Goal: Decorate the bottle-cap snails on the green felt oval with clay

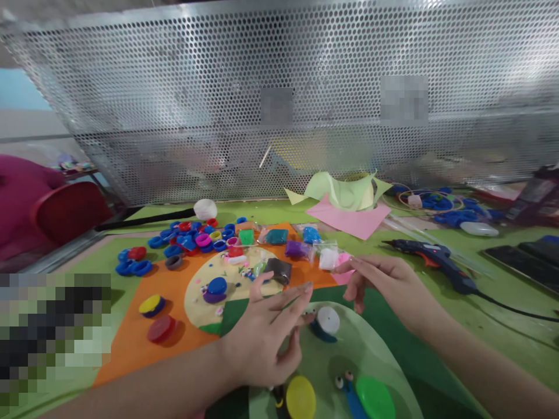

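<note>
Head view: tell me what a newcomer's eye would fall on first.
Probably the bare left hand near the middle and the bare right hand to its right. Then the jumbled heap of mostly blue round plastic caps, left of centre beyond the left hand, and the slim blue figure with bulging eyes at the bottom edge. The silver perforated metal panel spanning the back would also stand out.

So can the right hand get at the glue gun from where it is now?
Probably yes: the glue gun lies close by the right hand, on its outer side, and nothing visible stands between them.
</note>
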`<state>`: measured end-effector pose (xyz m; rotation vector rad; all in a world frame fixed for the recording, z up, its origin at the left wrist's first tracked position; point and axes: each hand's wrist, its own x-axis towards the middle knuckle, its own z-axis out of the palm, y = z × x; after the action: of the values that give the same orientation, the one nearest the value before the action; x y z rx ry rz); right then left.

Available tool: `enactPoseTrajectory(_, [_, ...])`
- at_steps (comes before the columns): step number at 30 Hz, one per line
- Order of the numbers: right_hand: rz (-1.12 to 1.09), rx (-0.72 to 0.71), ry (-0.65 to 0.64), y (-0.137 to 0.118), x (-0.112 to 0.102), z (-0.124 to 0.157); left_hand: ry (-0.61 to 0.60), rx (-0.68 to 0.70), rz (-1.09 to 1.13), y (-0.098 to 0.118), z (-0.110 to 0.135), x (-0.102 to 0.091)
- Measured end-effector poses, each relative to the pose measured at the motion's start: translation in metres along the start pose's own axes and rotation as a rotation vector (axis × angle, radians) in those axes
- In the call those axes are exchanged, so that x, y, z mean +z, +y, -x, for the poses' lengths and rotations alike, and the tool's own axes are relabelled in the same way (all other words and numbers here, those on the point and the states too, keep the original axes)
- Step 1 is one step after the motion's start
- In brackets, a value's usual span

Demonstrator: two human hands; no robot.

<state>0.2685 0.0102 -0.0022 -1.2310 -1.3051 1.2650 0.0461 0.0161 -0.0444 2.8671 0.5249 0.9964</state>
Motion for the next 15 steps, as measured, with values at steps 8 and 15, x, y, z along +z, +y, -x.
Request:
enactPoseTrajectory(8, [0.054,0.012,-0.008,0.001,0.002,0.001,-0.010,-0.075,0.031,0.007,0.001,0.000])
enactPoseTrajectory(15, [0.067,0.020,-0.026,0.004,0.002,-0.002,0.028,-0.090,0.031,0.016,0.001,0.001])
